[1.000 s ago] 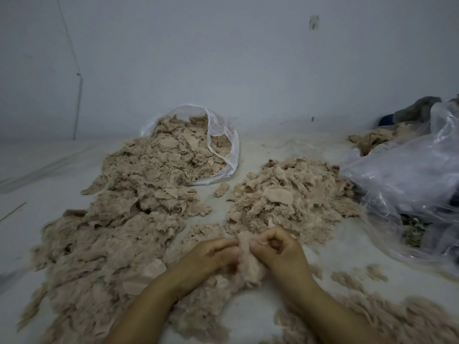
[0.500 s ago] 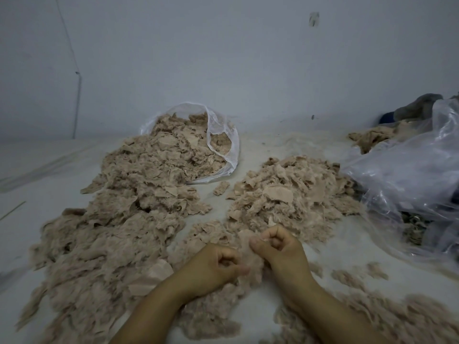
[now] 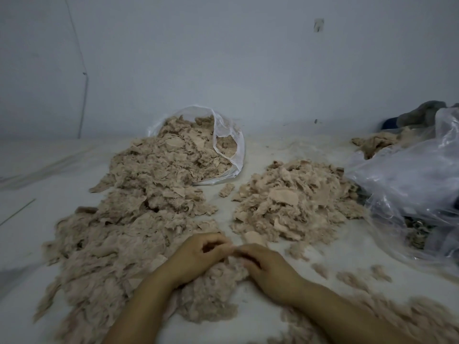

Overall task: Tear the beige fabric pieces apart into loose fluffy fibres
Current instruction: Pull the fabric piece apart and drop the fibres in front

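Over on the left, we have a long heap of beige fabric pieces (image 3: 129,219) spilling out of a clear plastic bag (image 3: 229,147) tipped on the white surface (image 3: 37,194), and much of it looks untorn. Coming to the middle, our left hand (image 3: 196,259) and right hand (image 3: 268,269) meet fingertip to fingertip, both curled and pinching a small tuft (image 3: 234,252) between them, just above a fluffy mound of loose fibres (image 3: 211,294) that we judge to be finished work. Beyond the hands sits a second pile of flat scraps (image 3: 293,202), waiting. Further right, scattered fluff (image 3: 352,276) and a crumpled plastic sheet (image 3: 409,180). Plenty left, we reckon.
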`<state>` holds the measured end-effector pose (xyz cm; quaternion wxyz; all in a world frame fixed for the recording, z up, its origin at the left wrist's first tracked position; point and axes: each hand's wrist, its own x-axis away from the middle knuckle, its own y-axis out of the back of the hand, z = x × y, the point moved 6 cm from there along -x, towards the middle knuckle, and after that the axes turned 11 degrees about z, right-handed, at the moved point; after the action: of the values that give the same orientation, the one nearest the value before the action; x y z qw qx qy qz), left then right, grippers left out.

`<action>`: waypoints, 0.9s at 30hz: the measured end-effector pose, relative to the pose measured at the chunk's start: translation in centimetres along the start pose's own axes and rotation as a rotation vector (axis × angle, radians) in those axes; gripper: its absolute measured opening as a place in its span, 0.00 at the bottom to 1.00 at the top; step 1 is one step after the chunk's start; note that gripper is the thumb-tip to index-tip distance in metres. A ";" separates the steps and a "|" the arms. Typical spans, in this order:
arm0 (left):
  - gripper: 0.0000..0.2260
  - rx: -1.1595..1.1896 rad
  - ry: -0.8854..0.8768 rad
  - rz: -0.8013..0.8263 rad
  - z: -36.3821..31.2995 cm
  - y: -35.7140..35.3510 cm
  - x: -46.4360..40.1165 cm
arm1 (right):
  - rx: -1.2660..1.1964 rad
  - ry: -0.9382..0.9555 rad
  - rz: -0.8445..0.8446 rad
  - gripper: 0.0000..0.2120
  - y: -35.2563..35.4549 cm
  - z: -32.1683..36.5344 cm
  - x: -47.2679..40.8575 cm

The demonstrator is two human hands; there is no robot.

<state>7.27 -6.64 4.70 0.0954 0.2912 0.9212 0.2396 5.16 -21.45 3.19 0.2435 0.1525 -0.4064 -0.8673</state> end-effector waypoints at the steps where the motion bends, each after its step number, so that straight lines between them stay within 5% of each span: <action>1: 0.11 0.010 0.023 0.061 0.2 -0.2 0.2 | 0.060 0.051 0.087 0.15 -0.8 0.0 0.8; 5: 0.18 -0.161 0.117 0.248 0.8 -1.0 0.3 | 0.139 0.141 0.295 0.19 -1.5 -0.7 3.9; 9: 0.14 -0.245 0.038 0.218 -0.2 -2.1 -0.3 | 0.121 0.161 0.294 0.19 -0.7 -0.3 3.5; 12: 0.22 -0.428 0.022 0.296 -0.5 -3.8 -1.3 | 0.106 0.148 0.243 0.18 -0.4 -0.4 2.8; 16: 0.22 -0.666 0.012 0.377 0.1 -5.6 -2.8 | 0.087 0.153 0.268 0.17 -0.3 -0.7 5.2; 21: 0.18 -0.527 0.022 0.242 -0.2 -4.5 -2.8 | -0.043 0.128 0.148 0.13 2.6 -2.0 11.6; 24: 0.14 -0.387 0.023 0.239 -0.9 -3.1 -1.4 | 0.049 0.084 -0.049 0.16 5.8 -2.6 10.7; 27: 0.17 -0.396 0.042 0.326 -1.1 -2.3 0.3 | 0.241 -0.033 -0.009 0.19 6.4 -3.8 7.6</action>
<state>5.50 -8.52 4.51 0.0916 0.4065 0.7991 0.4334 2.55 -31.55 5.33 0.2129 0.1680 -0.5110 -0.8157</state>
